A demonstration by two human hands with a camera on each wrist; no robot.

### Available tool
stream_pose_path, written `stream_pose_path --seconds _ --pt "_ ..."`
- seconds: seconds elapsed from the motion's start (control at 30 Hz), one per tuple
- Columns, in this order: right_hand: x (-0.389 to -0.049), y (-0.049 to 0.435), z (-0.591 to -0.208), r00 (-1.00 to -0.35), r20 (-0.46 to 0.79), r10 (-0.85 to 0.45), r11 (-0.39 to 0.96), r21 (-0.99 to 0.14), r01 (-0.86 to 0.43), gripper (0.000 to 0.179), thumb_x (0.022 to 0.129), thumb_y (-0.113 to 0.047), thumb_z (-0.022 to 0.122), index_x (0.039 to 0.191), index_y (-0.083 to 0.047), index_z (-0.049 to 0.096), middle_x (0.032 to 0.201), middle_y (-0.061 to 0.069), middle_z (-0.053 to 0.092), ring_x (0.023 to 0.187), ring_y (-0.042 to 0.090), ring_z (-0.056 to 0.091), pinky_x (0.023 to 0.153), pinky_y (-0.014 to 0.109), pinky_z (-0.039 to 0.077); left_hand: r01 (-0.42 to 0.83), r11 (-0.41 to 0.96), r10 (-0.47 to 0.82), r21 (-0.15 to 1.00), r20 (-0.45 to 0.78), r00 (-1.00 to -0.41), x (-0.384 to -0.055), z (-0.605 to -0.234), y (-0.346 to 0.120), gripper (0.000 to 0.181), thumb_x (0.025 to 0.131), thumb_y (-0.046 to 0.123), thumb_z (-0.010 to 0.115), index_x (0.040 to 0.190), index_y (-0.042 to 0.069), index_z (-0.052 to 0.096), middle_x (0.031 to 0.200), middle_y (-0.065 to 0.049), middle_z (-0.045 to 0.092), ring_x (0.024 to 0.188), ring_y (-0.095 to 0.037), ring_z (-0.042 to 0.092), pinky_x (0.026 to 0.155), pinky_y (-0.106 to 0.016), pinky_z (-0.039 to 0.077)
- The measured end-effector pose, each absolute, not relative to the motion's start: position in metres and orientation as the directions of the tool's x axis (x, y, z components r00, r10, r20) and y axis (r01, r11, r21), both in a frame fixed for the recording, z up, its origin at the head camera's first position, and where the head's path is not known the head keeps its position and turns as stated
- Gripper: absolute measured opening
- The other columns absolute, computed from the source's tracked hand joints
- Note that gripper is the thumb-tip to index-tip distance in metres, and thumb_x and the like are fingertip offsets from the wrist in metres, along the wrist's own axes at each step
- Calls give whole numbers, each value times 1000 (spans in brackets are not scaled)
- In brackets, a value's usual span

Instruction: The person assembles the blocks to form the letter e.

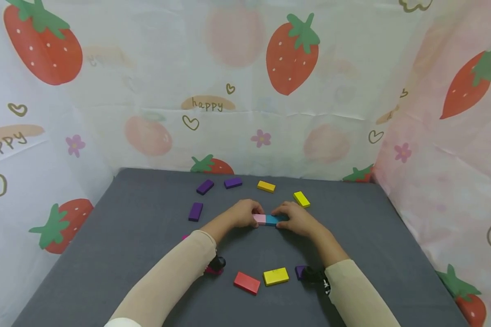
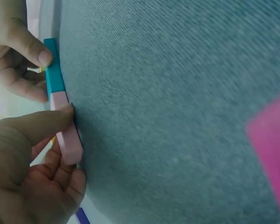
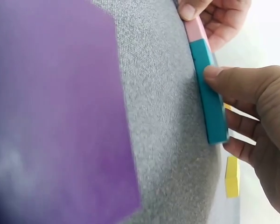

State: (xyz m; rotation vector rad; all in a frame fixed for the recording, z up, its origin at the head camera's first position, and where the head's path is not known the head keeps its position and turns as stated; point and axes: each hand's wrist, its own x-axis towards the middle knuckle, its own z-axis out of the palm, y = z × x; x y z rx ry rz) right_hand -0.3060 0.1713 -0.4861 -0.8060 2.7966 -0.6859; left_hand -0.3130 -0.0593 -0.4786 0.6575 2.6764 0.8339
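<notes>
Near the middle of the grey table in the head view, a pink block (image 1: 259, 219) and a blue block (image 1: 272, 220) lie end to end in one line. My left hand (image 1: 242, 213) pinches the pink block between thumb and fingers. At the other end, my right hand (image 1: 296, 219) grips the blue block, its thumb on the near side. The left wrist view shows the pink block (image 2: 68, 140) meeting the blue block (image 2: 55, 77) end against end. In the right wrist view, fingers partly hide behind the blue block (image 3: 209, 98).
Other blocks form a loose ring on the table (image 1: 147, 218): purple (image 1: 195, 211) at left, orange-yellow (image 1: 266, 186) and yellow (image 1: 301, 199) at the back, red (image 1: 247, 283) and yellow (image 1: 276, 276) in front. My forearms partly cover pink and purple blocks. Printed cloth walls stand behind and beside.
</notes>
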Motion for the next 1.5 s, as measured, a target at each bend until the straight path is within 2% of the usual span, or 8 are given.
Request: stream_pose_path --seconds 0.2,0.53,0.83,1.07,1.27,1.5 --pt "-305 175 -482 -860 44 -508 753 -462 -468 33 93 -15 77 126 -9 73 122 8 67 114 27 60 100 49 49 373 753 501 541 -105 -859 -315 -476 -56 32 84 18 85 114 12 74 102 0 71 88 -14 58 86 -35 51" --pt "-303 190 -476 -873 120 -473 748 -468 -470 33 97 -16 72 128 -9 71 126 10 67 119 32 61 99 53 50 388 721 523 575 -83 -848 -314 -480 -49 38 86 20 84 122 14 74 116 -2 73 101 -15 64 94 -38 52" --pt "-306 203 -473 -929 161 -334 777 -510 -368 31 100 -16 68 129 -7 71 126 12 65 119 35 60 100 55 49 377 718 518 586 -87 -851 -310 -478 -43 37 88 16 83 124 14 73 122 -4 72 111 -19 64 100 -40 51" --pt "-312 213 -471 -952 175 -252 776 -550 -307 32 101 -20 66 130 -6 69 126 12 65 120 35 60 99 55 50 387 724 516 571 -75 -853 -311 -485 -41 37 88 15 82 124 15 73 124 -4 71 113 -19 63 102 -41 49" --pt "-320 220 -469 -966 164 -199 776 -576 -257 33 104 -21 62 132 -6 67 126 14 64 115 34 60 92 52 53 390 726 515 566 -72 -854 -311 -488 -38 36 90 16 81 125 15 73 125 -5 70 115 -20 62 103 -41 48" --pt "-330 229 -473 -981 139 -137 780 -595 -194 34 104 -22 61 134 -6 66 128 14 62 117 34 59 94 51 52 401 718 523 569 -61 -850 -311 -486 -35 37 90 15 81 126 14 73 126 -5 70 116 -21 62 103 -41 48"
